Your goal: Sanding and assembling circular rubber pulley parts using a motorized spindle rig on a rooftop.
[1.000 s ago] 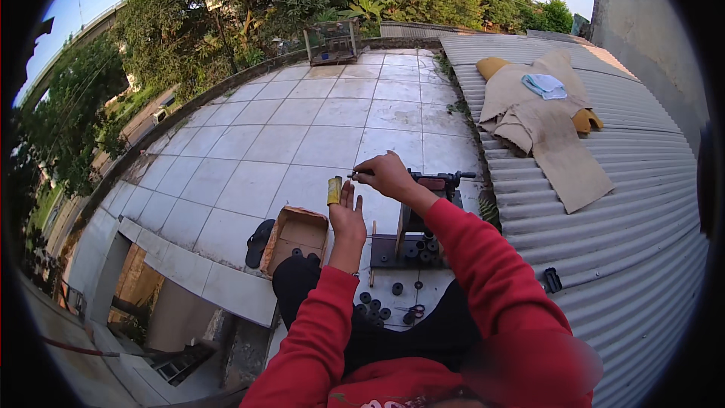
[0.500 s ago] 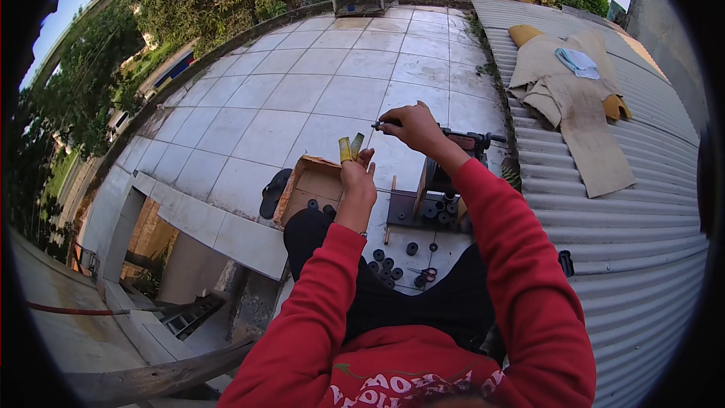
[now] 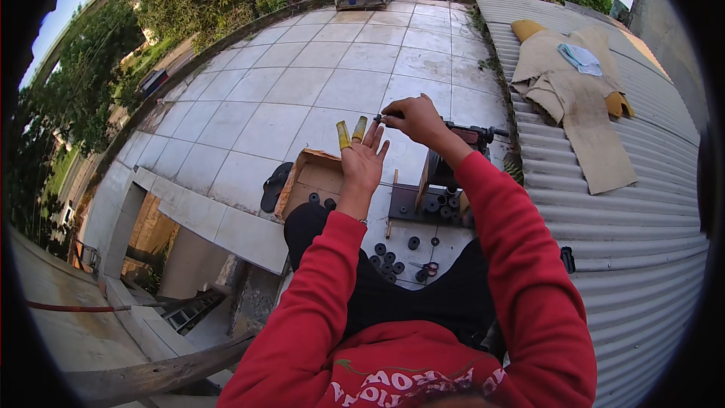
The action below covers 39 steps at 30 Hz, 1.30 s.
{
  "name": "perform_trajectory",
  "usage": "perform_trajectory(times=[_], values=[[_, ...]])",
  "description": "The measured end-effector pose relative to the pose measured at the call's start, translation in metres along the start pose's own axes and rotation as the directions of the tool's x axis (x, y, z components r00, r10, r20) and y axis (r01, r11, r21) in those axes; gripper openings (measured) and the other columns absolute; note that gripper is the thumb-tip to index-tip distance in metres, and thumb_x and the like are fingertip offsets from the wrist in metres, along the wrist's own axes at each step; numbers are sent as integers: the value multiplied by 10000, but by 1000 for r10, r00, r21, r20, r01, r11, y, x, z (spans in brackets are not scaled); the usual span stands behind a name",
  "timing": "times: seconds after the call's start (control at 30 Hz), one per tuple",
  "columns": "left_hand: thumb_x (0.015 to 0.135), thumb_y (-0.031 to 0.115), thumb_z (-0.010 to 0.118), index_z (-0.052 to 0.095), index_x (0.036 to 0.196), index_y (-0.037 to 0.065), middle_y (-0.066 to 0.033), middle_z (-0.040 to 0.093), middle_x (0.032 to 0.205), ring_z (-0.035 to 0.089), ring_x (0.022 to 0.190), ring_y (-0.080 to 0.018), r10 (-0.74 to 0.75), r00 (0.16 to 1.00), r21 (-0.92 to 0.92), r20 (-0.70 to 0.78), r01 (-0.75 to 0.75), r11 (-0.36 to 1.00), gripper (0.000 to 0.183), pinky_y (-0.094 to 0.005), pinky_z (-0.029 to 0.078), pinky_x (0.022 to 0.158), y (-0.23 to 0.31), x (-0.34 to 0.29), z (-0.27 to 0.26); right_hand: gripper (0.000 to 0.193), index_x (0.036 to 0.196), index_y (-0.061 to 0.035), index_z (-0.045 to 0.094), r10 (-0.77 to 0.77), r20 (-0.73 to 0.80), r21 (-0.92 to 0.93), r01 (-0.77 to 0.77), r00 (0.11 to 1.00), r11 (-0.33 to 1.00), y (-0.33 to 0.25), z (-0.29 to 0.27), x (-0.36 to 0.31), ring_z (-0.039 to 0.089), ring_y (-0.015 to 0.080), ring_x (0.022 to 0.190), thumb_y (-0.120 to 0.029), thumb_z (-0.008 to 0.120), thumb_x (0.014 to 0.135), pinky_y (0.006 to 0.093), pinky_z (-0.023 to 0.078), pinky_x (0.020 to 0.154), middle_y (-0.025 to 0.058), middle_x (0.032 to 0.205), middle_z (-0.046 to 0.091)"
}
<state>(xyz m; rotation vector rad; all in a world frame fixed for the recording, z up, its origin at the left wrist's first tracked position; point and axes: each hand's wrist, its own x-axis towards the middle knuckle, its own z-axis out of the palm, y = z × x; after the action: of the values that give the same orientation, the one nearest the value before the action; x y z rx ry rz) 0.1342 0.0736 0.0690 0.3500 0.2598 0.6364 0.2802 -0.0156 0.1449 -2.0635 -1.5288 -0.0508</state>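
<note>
My left hand is open, palm up and fingers spread, with yellow wrappings on two of its fingers. My right hand pinches a small dark piece right by the left fingertips; its exact kind is too small to make out. Below the right forearm stands a dark bench device with a rod end, partly hidden by the arm. Several black cylindrical pieces with holes lie on the tiles between my legs, and more black cylinders rest on the device's base.
An open cardboard box with black pieces inside sits left of my left wrist, beside a black sandal. Scissors lie near my lap. Corrugated roofing borders the right, bearing cardboard sheets. A ledge drops off at left.
My left hand has opened out, its fingers extending upward toward the right hand. The right hand still pinches the small dark piece, now close to the left fingertips.
</note>
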Motion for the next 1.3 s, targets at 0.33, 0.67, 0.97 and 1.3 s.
perform_trajectory(times=[0.33, 0.67, 0.97, 1.3], values=[[1112, 457, 305, 533, 1440, 126, -81, 710, 1291, 645, 1220, -199, -18, 998, 25, -66, 20, 999, 519, -467, 330, 1189, 10, 15, -14, 263, 1072, -138, 807, -10, 7, 11, 10, 1000, 1000, -5, 5, 5, 748, 288, 963, -360, 728, 955, 689, 313, 1143, 64, 986, 808], [1118, 449, 305, 573, 1333, 52, -108, 654, 1369, 644, 1217, -238, -22, 1000, 11, 11, 22, 1000, 525, -484, 500, 1047, 16, 23, -14, 263, 1030, -131, 813, -15, 5, 37, 15, 1000, 999, -4, 5, 8, 740, 287, 896, -369, 740, 946, 585, 392, 1058, 59, 945, 805], [1116, 328, 325, 561, 1343, 31, -123, 711, 1146, 649, 1189, -239, -24, 991, -62, -130, 16, 998, 442, -489, 528, 1066, 17, 41, -12, 265, 1099, -42, 797, -68, -1, 33, 68, 998, 997, -11, 0, 7, 759, 279, 759, -235, 782, 917, 357, 588, 742, 162, 914, 785], [1140, 358, 370, 586, 1302, -6, -120, 663, 1119, 666, 1068, -238, 77, 995, 94, 64, -83, 992, 453, -451, 567, 1000, 19, 42, 5, 237, 1047, -65, 803, -75, -10, 67, 76, 997, 995, -11, -3, 7, 746, 307, 777, -258, 763, 917, 385, 572, 759, 138, 879, 780]])
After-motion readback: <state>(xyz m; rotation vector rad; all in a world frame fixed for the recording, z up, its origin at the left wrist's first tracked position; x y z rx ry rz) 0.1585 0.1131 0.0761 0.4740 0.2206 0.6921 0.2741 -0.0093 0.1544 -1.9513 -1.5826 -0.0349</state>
